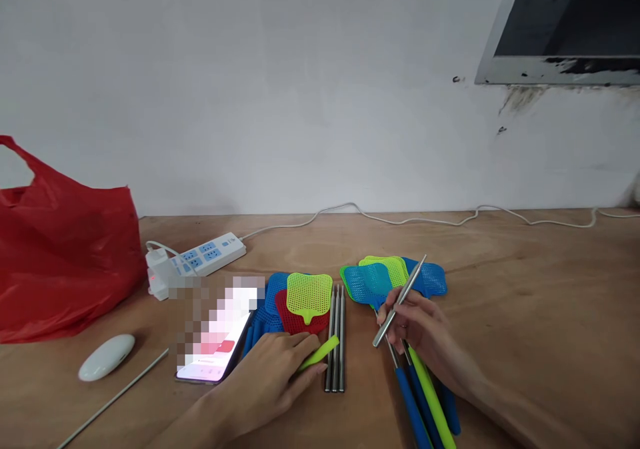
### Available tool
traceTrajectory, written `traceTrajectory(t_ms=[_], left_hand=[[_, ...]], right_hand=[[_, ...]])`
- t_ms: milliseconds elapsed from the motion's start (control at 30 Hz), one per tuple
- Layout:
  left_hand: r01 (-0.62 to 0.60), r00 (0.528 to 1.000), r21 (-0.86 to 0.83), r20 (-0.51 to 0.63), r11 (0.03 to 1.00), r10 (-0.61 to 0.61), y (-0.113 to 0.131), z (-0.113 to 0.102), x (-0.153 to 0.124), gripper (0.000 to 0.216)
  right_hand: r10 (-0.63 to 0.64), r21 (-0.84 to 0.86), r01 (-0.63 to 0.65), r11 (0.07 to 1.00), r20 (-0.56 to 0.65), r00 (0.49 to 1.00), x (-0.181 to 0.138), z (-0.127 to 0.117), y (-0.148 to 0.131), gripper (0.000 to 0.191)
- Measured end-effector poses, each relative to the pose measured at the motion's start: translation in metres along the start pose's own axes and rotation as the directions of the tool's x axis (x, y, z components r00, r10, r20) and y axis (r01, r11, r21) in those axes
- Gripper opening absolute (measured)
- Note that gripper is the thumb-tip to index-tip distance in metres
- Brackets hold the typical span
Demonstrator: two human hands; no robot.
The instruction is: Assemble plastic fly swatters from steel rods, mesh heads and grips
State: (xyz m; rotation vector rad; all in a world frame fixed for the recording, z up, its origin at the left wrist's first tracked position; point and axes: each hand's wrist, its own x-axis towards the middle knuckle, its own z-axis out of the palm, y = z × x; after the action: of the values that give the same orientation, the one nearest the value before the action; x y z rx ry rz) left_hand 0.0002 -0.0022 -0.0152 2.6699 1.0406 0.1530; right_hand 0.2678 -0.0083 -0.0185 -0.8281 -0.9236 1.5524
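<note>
My left hand (273, 372) is closed around a yellow-green handle grip (327, 349), whose end sticks out past the thumb and fingers. In my right hand (423, 329) a silver metal rod (405, 296) is pinched, tilted up to the right. Between the hands, several matching metal rods (335, 369) lie side by side. Just beyond the left hand are loose fly swatter heads, with a yellow-green head (309, 294) over a red head (286, 312) and blue ones. Under the right hand lie several fly swatters (367, 282) with blue, green and yellow-green heads; their handles (433, 399) point toward me.
A phone (215, 342) with a lit screen lies left of my left hand. Farther left are a white rounded case (107, 357), a power strip (207, 256) with a plugged-in charger, and a red plastic bag (70, 262). A white cable (410, 220) runs along the wall.
</note>
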Motion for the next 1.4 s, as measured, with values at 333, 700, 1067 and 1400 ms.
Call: traceTrajectory(t_ms=[333,700,1067,1400], left_hand=[[-0.01,1.0,0.012,0.007,1.0,0.01,0.0013,-0.0027,0.0011,0.024],[-0.059,0.998,-0.001,-0.021,0.998,0.059,0.0013,-0.0029,-0.0003,0.025],[-0.126,0.992,0.038,-0.025,0.991,0.127,0.0018,-0.0002,-0.0011,0.025],[-0.097,0.995,0.006,-0.024,0.995,0.097,0.003,-0.0008,-0.0001,0.024]], right_hand=[[-0.141,-0.038,0.14,0.989,-0.048,0.989,0.0015,0.003,0.0039,0.026],[-0.079,-0.17,0.085,0.982,0.04,0.996,-0.0011,-0.0001,0.0072,0.025],[-0.16,-0.283,0.128,0.95,-0.093,0.983,-0.0001,-0.0034,0.0033,0.029],[-0.028,-0.106,0.043,0.993,0.134,0.991,-0.0039,-0.0009,0.0023,0.043]])
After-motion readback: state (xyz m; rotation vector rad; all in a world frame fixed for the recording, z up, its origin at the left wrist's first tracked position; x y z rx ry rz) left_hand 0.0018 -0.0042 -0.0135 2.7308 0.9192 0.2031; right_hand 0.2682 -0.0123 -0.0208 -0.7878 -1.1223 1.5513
